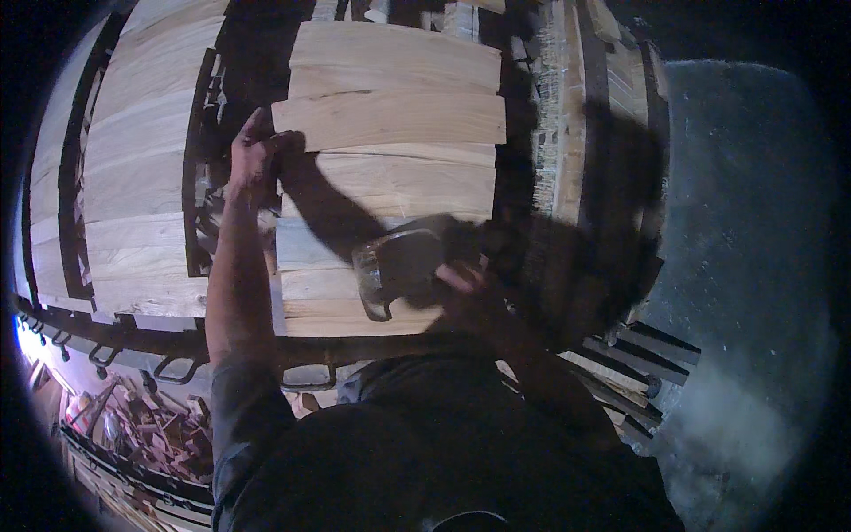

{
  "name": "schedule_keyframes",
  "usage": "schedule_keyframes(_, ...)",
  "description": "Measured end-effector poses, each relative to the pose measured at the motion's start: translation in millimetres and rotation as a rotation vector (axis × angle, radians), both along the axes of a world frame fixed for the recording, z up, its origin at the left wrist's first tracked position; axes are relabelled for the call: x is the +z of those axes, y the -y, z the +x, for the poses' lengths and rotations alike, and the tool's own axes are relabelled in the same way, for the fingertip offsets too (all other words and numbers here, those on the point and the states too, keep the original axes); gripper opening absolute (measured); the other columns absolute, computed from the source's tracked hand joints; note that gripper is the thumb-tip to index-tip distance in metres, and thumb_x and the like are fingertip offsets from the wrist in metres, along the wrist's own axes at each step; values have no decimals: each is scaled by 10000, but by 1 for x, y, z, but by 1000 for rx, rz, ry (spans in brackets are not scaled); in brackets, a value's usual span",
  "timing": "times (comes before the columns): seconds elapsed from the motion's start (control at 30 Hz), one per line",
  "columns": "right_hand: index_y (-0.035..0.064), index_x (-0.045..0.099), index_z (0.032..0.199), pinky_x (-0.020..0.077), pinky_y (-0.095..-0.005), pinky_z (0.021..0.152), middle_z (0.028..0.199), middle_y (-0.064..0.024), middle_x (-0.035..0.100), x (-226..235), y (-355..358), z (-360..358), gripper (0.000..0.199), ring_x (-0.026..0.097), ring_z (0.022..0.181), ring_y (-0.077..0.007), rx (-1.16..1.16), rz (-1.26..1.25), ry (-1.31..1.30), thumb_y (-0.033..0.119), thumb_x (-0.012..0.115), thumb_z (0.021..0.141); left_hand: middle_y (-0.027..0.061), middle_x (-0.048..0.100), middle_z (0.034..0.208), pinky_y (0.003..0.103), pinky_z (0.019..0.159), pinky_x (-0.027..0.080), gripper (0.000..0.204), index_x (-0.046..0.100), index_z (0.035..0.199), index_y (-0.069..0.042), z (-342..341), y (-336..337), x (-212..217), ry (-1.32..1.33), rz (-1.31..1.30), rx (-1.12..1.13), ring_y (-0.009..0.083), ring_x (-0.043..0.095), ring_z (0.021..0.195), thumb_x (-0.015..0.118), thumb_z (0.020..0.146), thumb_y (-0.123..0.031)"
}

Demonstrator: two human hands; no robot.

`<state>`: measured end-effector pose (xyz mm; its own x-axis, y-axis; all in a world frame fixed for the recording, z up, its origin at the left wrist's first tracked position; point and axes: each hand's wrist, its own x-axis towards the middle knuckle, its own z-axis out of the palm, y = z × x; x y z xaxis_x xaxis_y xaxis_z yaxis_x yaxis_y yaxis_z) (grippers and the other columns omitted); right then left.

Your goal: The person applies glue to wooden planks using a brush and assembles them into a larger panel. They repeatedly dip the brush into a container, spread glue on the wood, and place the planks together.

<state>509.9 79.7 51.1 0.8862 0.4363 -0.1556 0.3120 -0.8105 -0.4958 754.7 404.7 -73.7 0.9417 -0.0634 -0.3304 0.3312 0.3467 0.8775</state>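
My left hand (255, 152) is at the left end of a pale wooden board (390, 120), thumb and fingers closed about its end. That board overlaps its neighbours in a column of similar boards (403, 182) laid crosswise. My right hand (463, 278), in shadow, is wrapped round a bulky grey hand tool (403, 262) with a shiny curved edge on its left side. The tool is over the lower part of the column; its exact kind is not clear. Dark shadows of my arm and the tool fall across the boards.
Other board columns (146, 168) lie to the left, separated by dark bars (202, 164). Rough timber (567, 115) stands in shadow on the right. A metal rail with loop handles (177, 368) runs along the near edge. Wood scraps (160, 426) lie lower left; grey floor (745, 222) is right.
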Motion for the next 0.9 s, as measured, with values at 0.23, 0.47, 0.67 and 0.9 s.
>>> schedule_keyframes(0.23,53,605,1100,501,-417,827,993,-125,638,19,-14,13,276,635,917,-313,-32,-5,-66,191,640,863,117,666,1129,304,816,532,650,489,1342,47,-8,6,54,-45,99,-117,186,640,972,713,733,80)
schedule_keyframes(0.47,33,581,1197,491,-328,814,983,-117,641,1,25,58,370,608,883,-199,-865,446,-513,320,576,964,186,675,991,319,692,531,949,39,1488,104,-21,-17,11,31,-45,-15,200,653,783,680,788,70)
schedule_keyframes(0.67,20,471,1280,458,-465,973,1273,-226,515,-45,28,130,430,542,1153,-352,-1193,1178,-876,280,561,950,201,681,956,307,654,524,994,-47,1475,122,-61,30,95,26,23,167,229,671,788,678,796,83)
schedule_keyframes(0.9,55,450,1340,313,-529,1084,1396,-141,454,10,-31,162,473,428,1295,-327,-1221,1640,-608,134,594,896,181,677,1004,263,628,480,1026,28,1488,115,-116,6,155,74,-207,288,181,638,792,747,759,52)
